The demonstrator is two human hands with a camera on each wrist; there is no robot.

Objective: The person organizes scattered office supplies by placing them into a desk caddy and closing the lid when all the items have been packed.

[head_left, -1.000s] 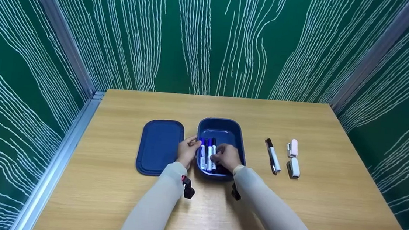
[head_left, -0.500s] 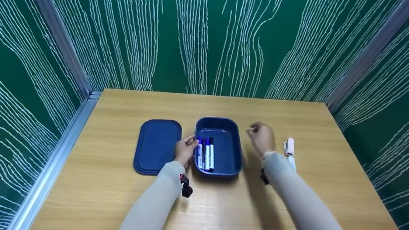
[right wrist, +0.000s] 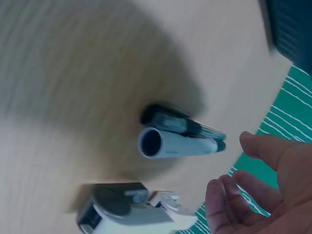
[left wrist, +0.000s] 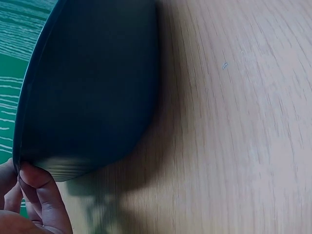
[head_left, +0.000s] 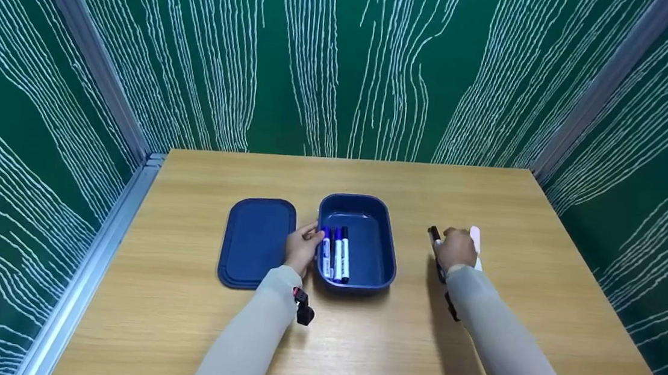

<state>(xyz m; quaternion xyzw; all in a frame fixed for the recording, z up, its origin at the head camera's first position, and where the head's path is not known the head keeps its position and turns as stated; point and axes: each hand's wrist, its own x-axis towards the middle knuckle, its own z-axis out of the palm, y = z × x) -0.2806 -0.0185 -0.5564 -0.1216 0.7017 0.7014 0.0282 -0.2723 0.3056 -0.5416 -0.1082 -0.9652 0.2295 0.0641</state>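
Fingers of our open right hand (head_left: 456,247) should pinch the marker (right wrist: 179,142) mid-barrel, while our left hand (head_left: 301,246) grips the box (head_left: 373,263) rim.

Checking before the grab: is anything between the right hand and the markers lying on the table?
Nothing visible. The right hand hovers open just beside the two markers on the table, with only bare wood between them. A small stapler lies alongside the markers, not in the way.
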